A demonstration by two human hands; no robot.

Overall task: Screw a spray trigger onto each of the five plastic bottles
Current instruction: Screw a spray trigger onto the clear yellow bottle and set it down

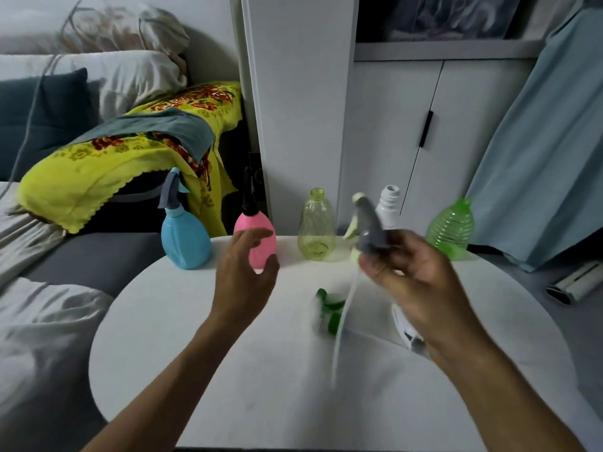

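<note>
Five bottles stand along the far edge of the round white table [195, 337]. The blue bottle [186, 238] wears a grey-blue trigger and the pink bottle [259, 243] a black one. The yellow-green bottle [316, 228], the white bottle [388, 205] and the green ribbed bottle [452, 228] have bare necks. My right hand [411, 275] grips a grey and pale-green spray trigger [367, 223], its thin dip tube hanging down and blurred. My left hand [243, 272] hovers open just in front of the pink bottle. A green trigger [328, 309] and a white trigger [406, 331] lie on the table.
A sofa with grey and white cushions and a yellow floral blanket [107, 164] lies to the left. White cabinets [391, 125] stand behind the table, and a light blue curtain [538, 141] hangs at the right. A rolled item [571, 285] lies on the floor at right.
</note>
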